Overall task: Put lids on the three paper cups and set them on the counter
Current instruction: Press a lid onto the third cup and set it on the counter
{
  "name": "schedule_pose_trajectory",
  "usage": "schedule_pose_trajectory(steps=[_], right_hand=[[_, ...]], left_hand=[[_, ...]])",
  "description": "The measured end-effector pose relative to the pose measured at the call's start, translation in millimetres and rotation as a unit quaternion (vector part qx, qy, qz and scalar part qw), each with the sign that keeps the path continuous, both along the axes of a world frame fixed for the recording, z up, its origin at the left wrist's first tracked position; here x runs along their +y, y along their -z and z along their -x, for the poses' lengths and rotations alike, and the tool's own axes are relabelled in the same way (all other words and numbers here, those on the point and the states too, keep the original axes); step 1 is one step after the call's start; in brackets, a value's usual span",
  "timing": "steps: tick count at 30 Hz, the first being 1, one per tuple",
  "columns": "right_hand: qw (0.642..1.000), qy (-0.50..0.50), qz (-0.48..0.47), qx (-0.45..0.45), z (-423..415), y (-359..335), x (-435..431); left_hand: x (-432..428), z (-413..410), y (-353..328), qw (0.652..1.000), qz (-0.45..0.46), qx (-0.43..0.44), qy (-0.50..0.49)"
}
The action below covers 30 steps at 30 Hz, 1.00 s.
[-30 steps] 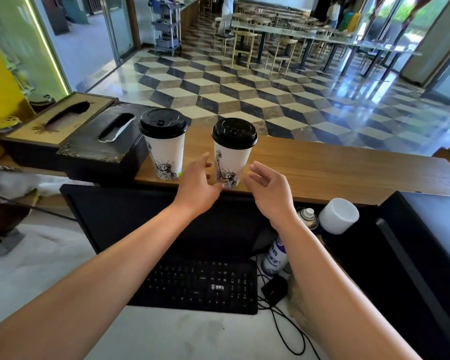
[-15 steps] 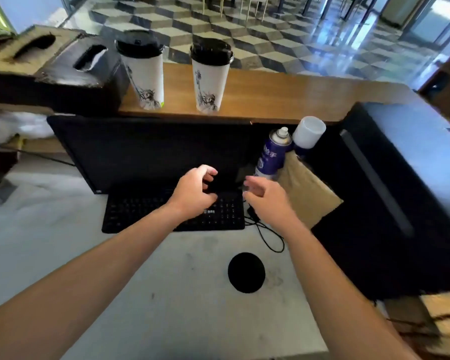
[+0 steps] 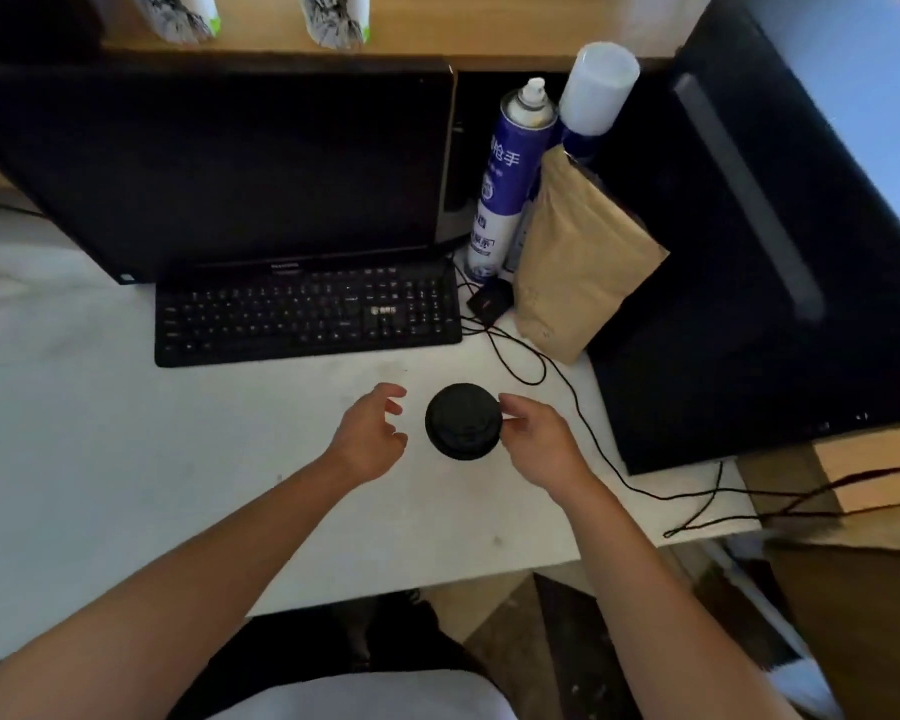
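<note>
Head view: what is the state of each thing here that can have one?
Lid: pinched at its rim by the right hand.
Left hand: open, beside the lid, apart from it.
Cups: upright on the counter, tops out of view.
Monitor: screen dark.
Spray can: upright, nozzle uncovered.

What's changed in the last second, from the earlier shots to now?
Both hands came down from the wooden counter to the white desk. The right hand now pinches the rim of the black lid; the left hand hovers open beside it. The two paper cups stay up there.
</note>
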State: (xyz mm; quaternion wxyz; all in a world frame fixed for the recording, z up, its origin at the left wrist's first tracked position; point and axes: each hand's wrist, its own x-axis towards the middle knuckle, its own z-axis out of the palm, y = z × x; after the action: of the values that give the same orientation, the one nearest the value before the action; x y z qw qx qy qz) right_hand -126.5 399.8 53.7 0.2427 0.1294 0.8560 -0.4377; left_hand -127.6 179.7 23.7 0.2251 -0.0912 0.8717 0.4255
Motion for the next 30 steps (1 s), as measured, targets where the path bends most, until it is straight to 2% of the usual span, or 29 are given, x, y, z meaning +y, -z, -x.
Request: schedule_pose_trajectory(steps=[4,7,12,17,21,24,30], right_hand=[[0.995,0.045,0.087,-0.026,2,11,-1],[0.988,0.061,0.142,-0.026,2,14,-5],[0.974,0.103,0.197,-0.03,-1,16,-12],[0.96,0.109,0.247,-0.081,-3,3,-23],[0.98,0.025,0.191,-0.046,-3,-2,-35],[0.977,-0.029,0.21,-0.027,-4,-11,-42],[0.956,-0.207,0.209,0.016,-5,-32,-47]], left_hand=[[9,-11,14,0.999,-0.039,-0.034,0.005],[19,-12,17,0.997,-0.074,-0.02,0.004],[22,-19,16,0.992,-0.12,0.019,-0.021],[4,-28,0,0.986,-0.157,-0.007,-0.048],[-13,-39,-10,0.977,-0.203,-0.054,-0.04],[-26,-45,-17,0.963,-0.25,-0.097,-0.035],[-53,-57,-24,0.872,-0.411,-0.267,-0.006]])
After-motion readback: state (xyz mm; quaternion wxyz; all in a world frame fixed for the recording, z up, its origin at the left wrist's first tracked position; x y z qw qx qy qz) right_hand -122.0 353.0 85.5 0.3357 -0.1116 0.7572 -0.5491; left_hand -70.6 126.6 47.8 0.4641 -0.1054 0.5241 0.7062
